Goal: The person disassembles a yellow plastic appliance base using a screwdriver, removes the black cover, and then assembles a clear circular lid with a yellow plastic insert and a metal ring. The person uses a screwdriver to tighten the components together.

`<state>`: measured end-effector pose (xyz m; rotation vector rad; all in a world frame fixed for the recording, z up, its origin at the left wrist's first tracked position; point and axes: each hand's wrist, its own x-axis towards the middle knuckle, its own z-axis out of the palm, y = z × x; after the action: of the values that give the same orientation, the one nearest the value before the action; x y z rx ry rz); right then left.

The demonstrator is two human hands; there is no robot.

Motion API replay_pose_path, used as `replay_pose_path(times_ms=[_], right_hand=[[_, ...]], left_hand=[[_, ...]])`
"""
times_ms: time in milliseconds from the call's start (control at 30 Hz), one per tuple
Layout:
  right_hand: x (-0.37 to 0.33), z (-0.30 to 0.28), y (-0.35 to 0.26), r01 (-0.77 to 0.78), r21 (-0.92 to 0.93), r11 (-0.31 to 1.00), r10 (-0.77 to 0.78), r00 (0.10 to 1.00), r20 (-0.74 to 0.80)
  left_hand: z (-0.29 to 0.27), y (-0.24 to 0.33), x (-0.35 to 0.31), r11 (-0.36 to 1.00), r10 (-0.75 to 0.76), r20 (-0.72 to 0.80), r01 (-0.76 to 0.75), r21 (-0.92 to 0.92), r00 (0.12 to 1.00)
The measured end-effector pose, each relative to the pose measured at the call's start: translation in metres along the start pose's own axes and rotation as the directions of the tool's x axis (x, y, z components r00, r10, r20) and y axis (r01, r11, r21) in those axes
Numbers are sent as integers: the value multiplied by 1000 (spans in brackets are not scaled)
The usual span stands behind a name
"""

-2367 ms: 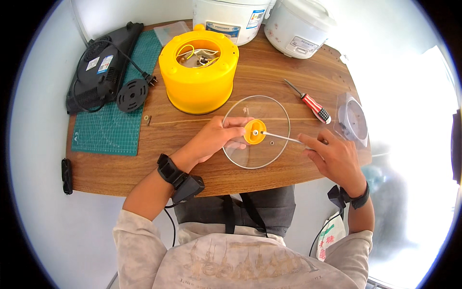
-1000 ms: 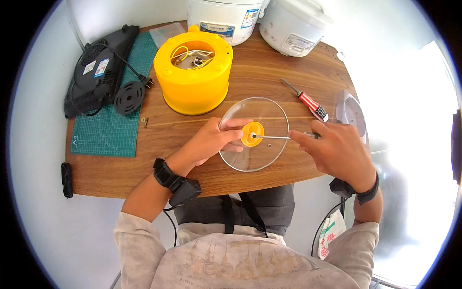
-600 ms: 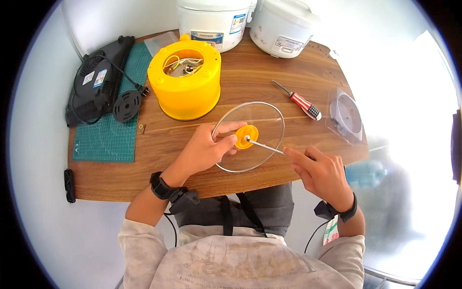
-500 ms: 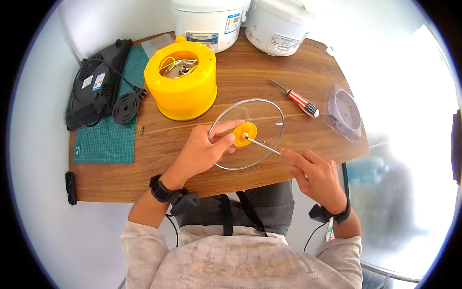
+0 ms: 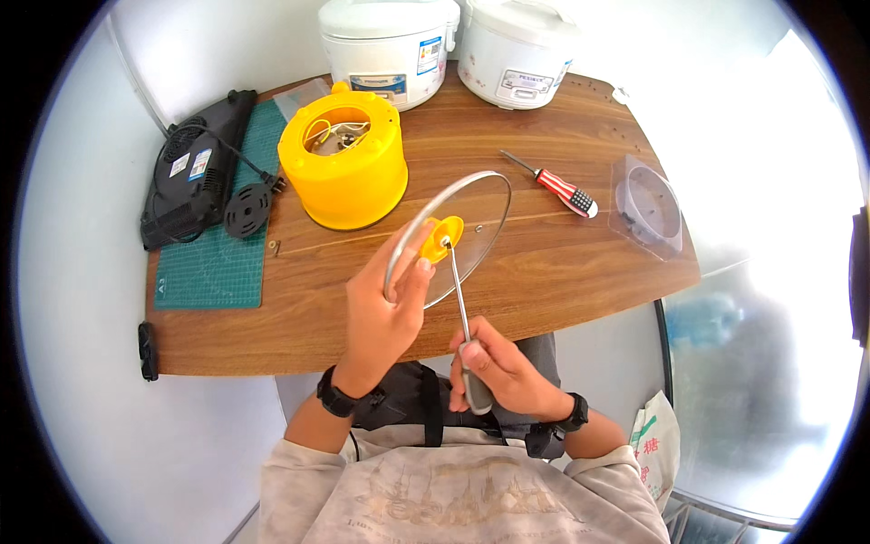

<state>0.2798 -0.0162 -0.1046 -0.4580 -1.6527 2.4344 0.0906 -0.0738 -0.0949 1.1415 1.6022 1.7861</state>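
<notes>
My left hand [image 5: 388, 299] grips a round glass lid [image 5: 489, 213] with a metal rim, its fingers around the yellow knob [image 5: 441, 241] at the centre. The lid is tilted up above the front of the table. In my right hand [image 5: 509, 370] is a screwdriver [image 5: 460, 295] with a grey handle and a long metal shaft. Its tip meets the screw spot in the middle of the knob. Beyond the lid stands a yellow appliance base [image 5: 349, 190], open at the top, with wires showing inside.
Two white rice cookers [image 5: 390, 59] stand at the back. A red, white and dark screwdriver [image 5: 564, 192] and a clear plastic tray [image 5: 649, 208] lie to the right. On the left, a black appliance [image 5: 195, 172] with a plugged cord rests on a green cutting mat [image 5: 213, 281].
The lid has tipped more upright and moved slightly left. My right hand has swung down and left, so the screwdriver now points up toward the knob and its handle shows.
</notes>
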Motion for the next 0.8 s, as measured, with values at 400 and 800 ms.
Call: replay_pose_path(times_ms=[400, 800], right_hand=[[-16, -6, -13, -176, 187, 967, 169, 984, 52], [-45, -37, -46, -55, -995, -84, -528, 849, -2]], left_hand=[[-8, -10, -18, 998, 52, -28, -51, 36, 998], [-18, -10, -32, 975, -210, 59, 213, -67, 976]])
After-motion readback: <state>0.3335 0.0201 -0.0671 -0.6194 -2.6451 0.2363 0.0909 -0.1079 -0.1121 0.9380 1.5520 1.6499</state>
